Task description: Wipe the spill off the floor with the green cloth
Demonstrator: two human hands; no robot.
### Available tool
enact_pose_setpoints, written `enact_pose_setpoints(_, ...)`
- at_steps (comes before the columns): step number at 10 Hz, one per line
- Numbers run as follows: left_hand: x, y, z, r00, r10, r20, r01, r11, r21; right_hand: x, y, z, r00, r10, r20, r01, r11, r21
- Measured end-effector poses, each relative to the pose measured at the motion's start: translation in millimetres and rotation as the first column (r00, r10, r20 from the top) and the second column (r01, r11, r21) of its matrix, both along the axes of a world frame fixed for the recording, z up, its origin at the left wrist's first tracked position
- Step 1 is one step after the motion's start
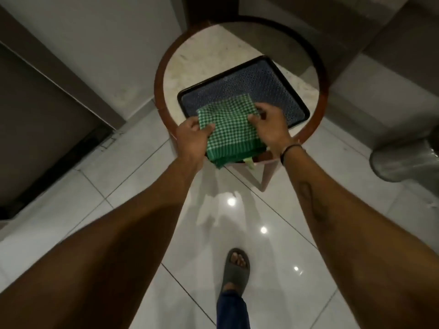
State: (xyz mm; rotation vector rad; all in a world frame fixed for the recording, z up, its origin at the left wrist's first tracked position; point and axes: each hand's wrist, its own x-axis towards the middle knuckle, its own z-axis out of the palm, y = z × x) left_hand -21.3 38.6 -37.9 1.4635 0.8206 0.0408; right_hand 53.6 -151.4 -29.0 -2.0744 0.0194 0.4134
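A folded green and white checked cloth (231, 131) lies over the near edge of a dark tray (273, 77) on a round table. My left hand (192, 136) pinches the cloth's left edge. My right hand (269, 125) grips its right edge, a black band on the wrist. The cloth's darker green border hangs past the table's rim. The glossy white tiled floor (249, 222) below shows light reflections; I cannot make out a spill on it.
The round table (202, 58) has a pale marble top and a brown wooden rim and leg. My foot in a grey slipper (236, 269) stands on the tiles. A shiny metal object (408, 160) sits at the right. Grey walls and a dark panel rise at the left.
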Motion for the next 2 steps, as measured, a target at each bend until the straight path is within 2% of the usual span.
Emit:
enact_pose_setpoints(1,32,10,-6,0.982,-0.063,-0.179,0.078,0.994,0.075,35,8,-3,0.991,0.117,-0.065,-0.126,0.979,-0.158)
enact_pose_setpoints(2,20,7,-1,0.941,-0.065,-0.333,0.162,0.948,0.274,26,4,-4,0.981,0.194,0.012,-0.177,0.917,-0.358)
